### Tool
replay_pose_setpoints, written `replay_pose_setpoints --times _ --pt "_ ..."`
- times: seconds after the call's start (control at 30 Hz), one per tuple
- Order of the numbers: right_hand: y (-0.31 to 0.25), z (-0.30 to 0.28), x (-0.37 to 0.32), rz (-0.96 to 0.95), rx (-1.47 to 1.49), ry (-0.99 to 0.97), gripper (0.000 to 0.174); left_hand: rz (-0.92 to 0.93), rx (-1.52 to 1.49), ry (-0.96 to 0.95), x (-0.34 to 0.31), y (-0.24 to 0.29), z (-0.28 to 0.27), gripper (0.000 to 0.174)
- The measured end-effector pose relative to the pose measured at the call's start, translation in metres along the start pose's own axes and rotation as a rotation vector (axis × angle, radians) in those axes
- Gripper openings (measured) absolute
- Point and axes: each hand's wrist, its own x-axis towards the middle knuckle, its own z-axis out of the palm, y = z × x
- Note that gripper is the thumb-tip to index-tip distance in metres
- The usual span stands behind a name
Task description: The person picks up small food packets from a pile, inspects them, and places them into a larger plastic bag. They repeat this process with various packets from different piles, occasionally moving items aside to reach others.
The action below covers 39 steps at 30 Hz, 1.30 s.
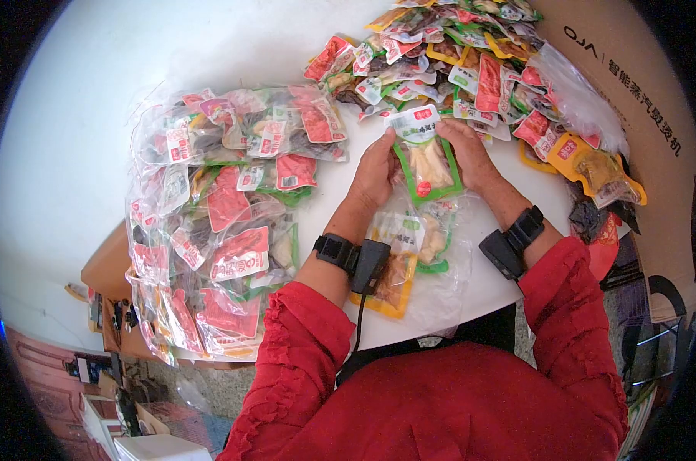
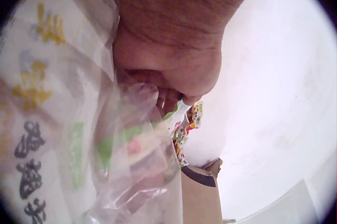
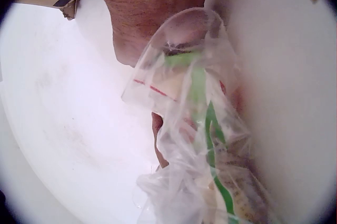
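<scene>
A green-edged food packet [image 1: 431,163] with a white label is held up between both hands in the head view. The left hand [image 1: 375,170] grips its left edge and the right hand [image 1: 467,154] its right edge, thumbs near the top. Below it, a yellow-edged packet [image 1: 394,270] and another green-edged packet [image 1: 437,235] lie in a clear plastic bag [image 1: 449,296]. In the left wrist view the left hand [image 2: 166,50] is curled behind clear film. The right hand [image 3: 152,18] in the right wrist view is partly covered by clear plastic.
Filled clear bags of packets [image 1: 229,192] stand in rows on the left of the white table [image 1: 325,230]. A large heap of loose packets [image 1: 440,65] lies at the back right, beside a cardboard box [image 1: 632,100]. A yellow packet [image 1: 593,165] sits at the heap's near edge.
</scene>
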Motion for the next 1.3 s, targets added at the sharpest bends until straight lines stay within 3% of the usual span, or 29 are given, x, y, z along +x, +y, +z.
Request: replay_pose_setpoints --times 0.17,0.57,0.67,0.97,1.07,1.17,1.23,1.3 --pt "-0.012 0.011 -0.008 0.022 -0.036 0.092 0.021 0.006 0.007 -0.019 0.005 -0.003 -0.012 0.037" --pt "-0.002 0.004 -0.002 -0.052 -0.099 0.070 0.032 -0.006 0.072 0.011 -0.004 0.005 -0.005 0.037" --pt "-0.006 0.007 -0.005 -0.022 -0.085 0.064 0.032 -0.005 0.073 -0.047 -0.002 0.005 -0.007 0.037" --pt "-0.010 0.012 -0.009 0.015 -0.071 0.086 0.023 0.021 -0.084 0.038 0.002 0.001 -0.001 0.038" --pt "-0.008 0.007 -0.006 -0.026 -0.112 0.010 0.019 0.007 -0.053 0.005 0.002 0.000 -0.005 0.036" --pt "-0.010 0.008 -0.007 -0.016 -0.075 0.017 0.017 0.018 0.062 0.045 0.001 -0.001 -0.005 0.032" --pt "-0.011 0.011 -0.008 -0.008 -0.059 0.052 0.017 -0.009 0.308 -0.036 0.002 0.001 -0.014 0.028" --pt "-0.009 0.011 -0.007 0.001 -0.042 0.088 0.016 0.006 0.286 -0.009 0.000 -0.001 -0.011 0.028"
